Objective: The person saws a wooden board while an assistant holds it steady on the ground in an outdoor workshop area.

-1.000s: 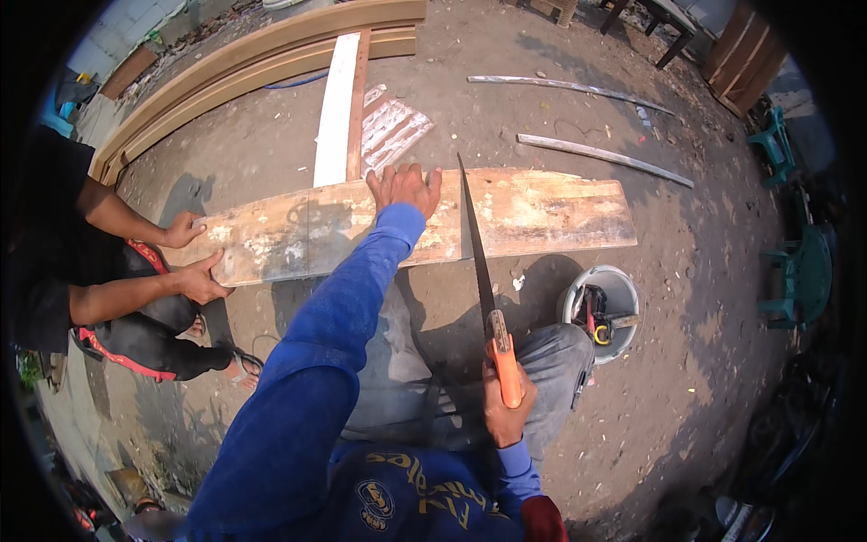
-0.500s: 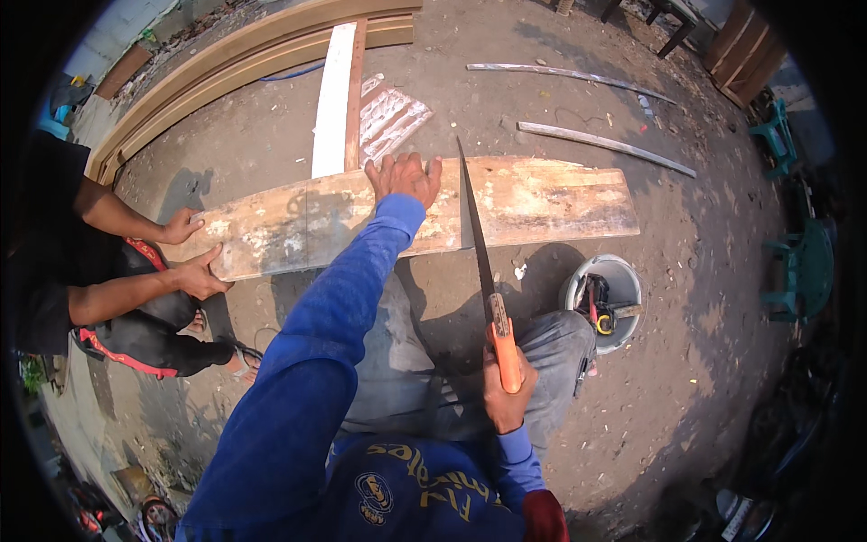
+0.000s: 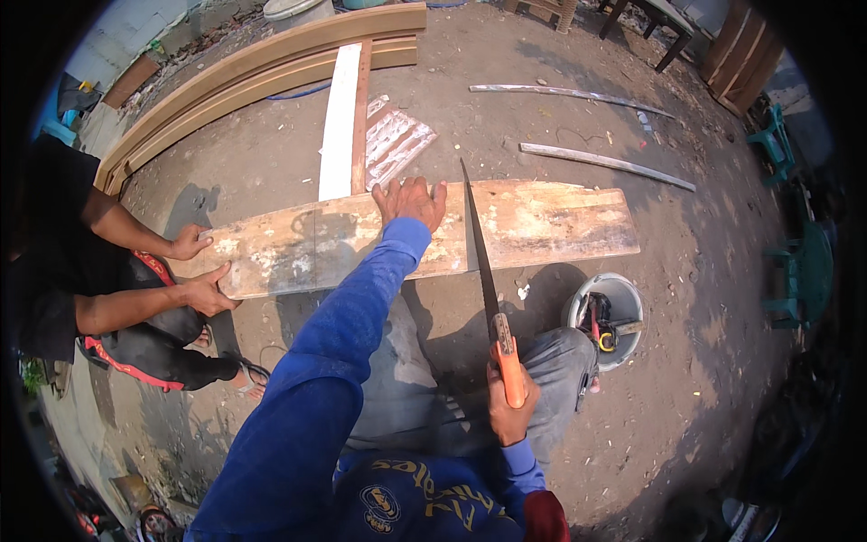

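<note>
- Crossing the board (image 3: 551,221) nearly square to its left-right long axis: saw (image 3: 490,294) (head view; blade contact unclear).
- Right hand (image 3: 512,414) wraps the saw's orange handle; left hand (image 3: 412,202), nearer the board, rests on it left of blade; gripping far edge, cannot tell.
- Board ahead; co-worker's hands (image 3: 208,292) hold its left end.
- Dirt ground (image 3: 632,434) below; bucket (image 3: 621,291) right.

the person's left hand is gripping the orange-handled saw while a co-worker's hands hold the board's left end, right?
Not quite: the right hand grips the orange-handled saw, as the head view shows; the left hand is on the board. The co-worker's hands do hold its left end.
</note>
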A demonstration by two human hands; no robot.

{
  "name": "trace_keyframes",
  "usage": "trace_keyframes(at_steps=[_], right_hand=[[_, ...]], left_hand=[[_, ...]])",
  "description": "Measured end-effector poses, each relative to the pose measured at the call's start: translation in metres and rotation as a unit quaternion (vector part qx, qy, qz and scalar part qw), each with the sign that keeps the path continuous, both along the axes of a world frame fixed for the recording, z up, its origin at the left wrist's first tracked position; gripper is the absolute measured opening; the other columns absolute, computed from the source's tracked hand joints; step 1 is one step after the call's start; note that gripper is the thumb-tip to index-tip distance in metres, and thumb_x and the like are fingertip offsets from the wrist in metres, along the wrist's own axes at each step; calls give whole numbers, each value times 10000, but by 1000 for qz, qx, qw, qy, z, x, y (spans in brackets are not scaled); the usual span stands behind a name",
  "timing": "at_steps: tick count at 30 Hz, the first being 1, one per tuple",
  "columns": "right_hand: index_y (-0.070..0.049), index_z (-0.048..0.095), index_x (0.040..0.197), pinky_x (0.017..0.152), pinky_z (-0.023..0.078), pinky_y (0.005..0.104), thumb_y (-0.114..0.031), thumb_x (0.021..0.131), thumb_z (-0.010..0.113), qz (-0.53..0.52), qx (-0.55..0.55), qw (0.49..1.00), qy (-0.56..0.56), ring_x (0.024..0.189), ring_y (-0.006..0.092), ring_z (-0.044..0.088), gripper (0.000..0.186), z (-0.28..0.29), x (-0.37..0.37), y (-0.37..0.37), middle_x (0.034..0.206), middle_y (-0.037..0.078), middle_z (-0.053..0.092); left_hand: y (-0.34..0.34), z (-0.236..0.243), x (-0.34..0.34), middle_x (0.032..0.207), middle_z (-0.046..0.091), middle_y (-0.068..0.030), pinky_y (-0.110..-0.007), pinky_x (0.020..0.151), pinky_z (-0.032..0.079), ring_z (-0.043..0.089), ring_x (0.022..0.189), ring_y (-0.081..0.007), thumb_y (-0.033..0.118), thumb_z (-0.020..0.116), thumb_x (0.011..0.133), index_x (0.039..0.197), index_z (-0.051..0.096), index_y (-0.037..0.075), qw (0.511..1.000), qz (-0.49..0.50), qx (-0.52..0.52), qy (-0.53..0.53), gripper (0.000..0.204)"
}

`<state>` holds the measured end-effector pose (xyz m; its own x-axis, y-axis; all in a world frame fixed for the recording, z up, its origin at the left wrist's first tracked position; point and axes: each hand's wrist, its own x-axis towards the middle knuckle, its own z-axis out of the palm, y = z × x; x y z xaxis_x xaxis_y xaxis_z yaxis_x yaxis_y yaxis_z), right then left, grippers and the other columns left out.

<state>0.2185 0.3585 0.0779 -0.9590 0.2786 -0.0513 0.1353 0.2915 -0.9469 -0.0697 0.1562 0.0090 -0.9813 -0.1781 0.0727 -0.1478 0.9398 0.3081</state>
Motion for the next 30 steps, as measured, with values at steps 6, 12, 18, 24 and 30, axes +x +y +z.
trace_keyframes(at_steps=[6, 12, 18, 24, 30], right_hand=[[10, 783, 1034, 626, 493, 289, -16, 862, 685, -45, 40, 998, -28, 629, 105, 624, 199, 17, 40, 8, 721, 79, 676], [18, 664, 900, 637, 513, 388, -128, 881, 677, 2, -27, 1000, 3, 592, 233, 600, 148, -2, -105, -4, 716, 204, 628], [-11, 707, 986, 686, 551, 347, -106, 867, 704, 7, -84, 995, -52, 669, 255, 707, 153, 36, 60, 31, 801, 147, 719], [7, 689, 1017, 644, 528, 410, -180, 889, 661, 14, -72, 997, -11, 637, 390, 663, 228, 9, -78, 13, 765, 226, 662], [-6, 735, 1000, 650, 539, 353, -114, 861, 713, 21, -46, 998, -37, 626, 242, 696, 177, 17, -13, 2, 742, 149, 692]], left_hand=[[11, 12, -12, 1209, 733, -165, -647, 1199, 194, 568, 1261, -358, 509, 486, 1048, 1126, 759, 13, 1000, -25, -3, 3, 571], [15, -7, -9, 1127, 765, -172, -637, 1158, 263, 618, 1150, -377, 515, 530, 1027, 1114, 783, 25, 1000, -22, -20, 7, 558], [16, -1, -10, 1113, 773, -179, -605, 1102, 330, 659, 1096, -401, 507, 537, 1024, 1052, 795, 30, 995, -17, -57, 74, 543], [37, -3, -2, 1141, 767, -163, -608, 1103, 329, 652, 1113, -394, 516, 505, 1035, 1121, 782, 30, 995, -37, -79, 40, 566], [-4, 4, -16, 1077, 767, -180, -619, 1122, 293, 640, 1093, -374, 493, 548, 1024, 1029, 783, 14, 998, -13, -52, 28, 533]])
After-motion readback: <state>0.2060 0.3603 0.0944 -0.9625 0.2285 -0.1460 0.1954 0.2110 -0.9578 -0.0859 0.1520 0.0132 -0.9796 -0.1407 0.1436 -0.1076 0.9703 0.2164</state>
